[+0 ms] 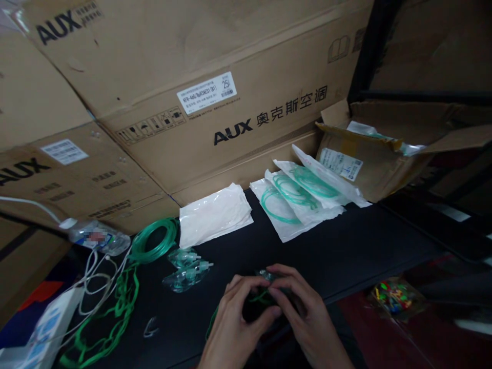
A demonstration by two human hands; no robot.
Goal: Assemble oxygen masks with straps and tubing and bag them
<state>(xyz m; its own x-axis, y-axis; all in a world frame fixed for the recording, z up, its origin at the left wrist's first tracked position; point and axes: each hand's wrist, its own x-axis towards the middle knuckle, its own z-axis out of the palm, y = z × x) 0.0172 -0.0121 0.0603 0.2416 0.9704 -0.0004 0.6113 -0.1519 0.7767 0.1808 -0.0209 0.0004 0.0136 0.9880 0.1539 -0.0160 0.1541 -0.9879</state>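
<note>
Low in the middle, my left hand [240, 312] and my right hand [302, 312] come together with fingertips pinched. Between them is a clear oxygen mask [266, 275], mostly hidden by the fingers, with a thin green elastic strap [261, 295] across it. Left of my hands lie clear green-tinted masks [187, 275] with pale connectors. Behind these is a coil of green tubing [154, 241], and a tangle of green straps [123, 302] trails toward the front left.
White pouches [215, 215] lie stacked at the back. Clear-fronted packs of green tubing [286, 197] overlap beside an open carton [346, 159]. A plastic bottle [102, 237], white cables [90, 297] and a power strip [54, 328] occupy the left. Large cardboard boxes [246, 61] wall off the back.
</note>
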